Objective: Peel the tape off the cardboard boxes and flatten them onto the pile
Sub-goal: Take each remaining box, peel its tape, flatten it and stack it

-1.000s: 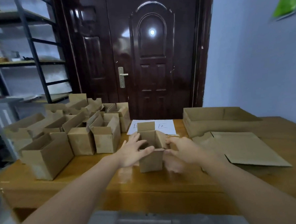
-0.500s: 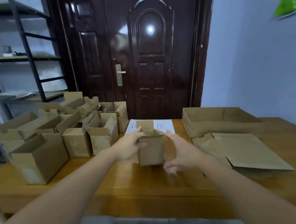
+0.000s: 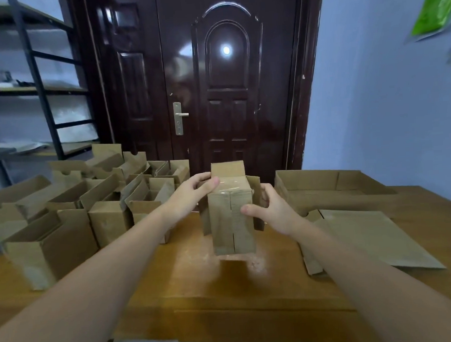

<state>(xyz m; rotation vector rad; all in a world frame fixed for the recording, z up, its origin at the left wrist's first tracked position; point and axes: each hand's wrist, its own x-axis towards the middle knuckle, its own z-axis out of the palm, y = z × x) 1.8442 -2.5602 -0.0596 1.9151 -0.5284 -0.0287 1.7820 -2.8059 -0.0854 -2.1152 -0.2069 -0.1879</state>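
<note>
A small brown cardboard box is held above the wooden table, tipped so its taped bottom faces me; clear tape shines across its upper part and a seam runs down the middle. My left hand grips the box's upper left edge, thumb on the tape. My right hand holds the right side, thumb pressed on the bottom face. The box's open flaps point away toward the door. A pile of flattened cardboard lies on the table at the right.
Several open cardboard boxes crowd the table's left side. A wide shallow cardboard tray stands behind the flat pile. A dark door is straight ahead, a metal shelf rack at the left, a blue wall at the right.
The box stood upright on the table with both hands around it. It has been lifted and tipped over so its taped bottom faces me. The view has tilted slightly.
</note>
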